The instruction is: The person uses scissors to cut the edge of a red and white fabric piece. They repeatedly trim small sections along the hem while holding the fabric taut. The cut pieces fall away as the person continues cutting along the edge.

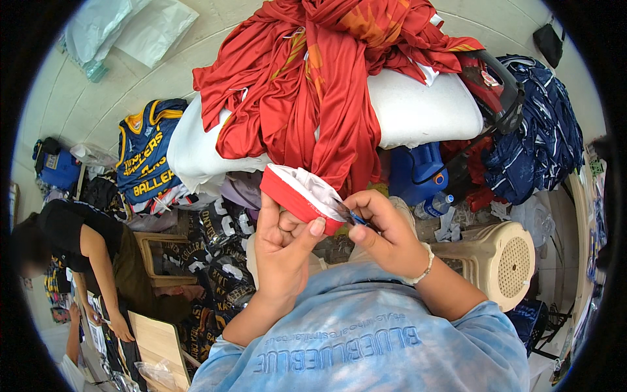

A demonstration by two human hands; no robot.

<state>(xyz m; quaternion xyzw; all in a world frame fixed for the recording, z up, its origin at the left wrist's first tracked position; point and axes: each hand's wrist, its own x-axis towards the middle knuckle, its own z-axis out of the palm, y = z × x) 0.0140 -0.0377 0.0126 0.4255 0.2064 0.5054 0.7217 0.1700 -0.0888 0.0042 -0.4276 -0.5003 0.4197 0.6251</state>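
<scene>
My left hand (pixel 281 255) grips a red fabric band with a white inner side (pixel 287 195), its fingers behind and thumb at the front lower edge. The band is folded into a loop and held up in front of my chest. In my right hand (pixel 386 230) is a small pair of thread snips (pixel 356 217) with blue on the handle. Their dark blades lie against the band's right end. Beyond both hands, a heap of shiny red jerseys (pixel 281 111) hangs over a white padded board (pixel 424 104).
Navy jerseys (pixel 532 130) are piled at the right, beside a red and black appliance (pixel 486 81). A blue jug (pixel 418 175), a plastic bottle (pixel 436 205) and a beige stool (pixel 511 264) stand nearer. At left, a person in black (pixel 81 238) handles dark cloth beside a wooden board (pixel 157 346).
</scene>
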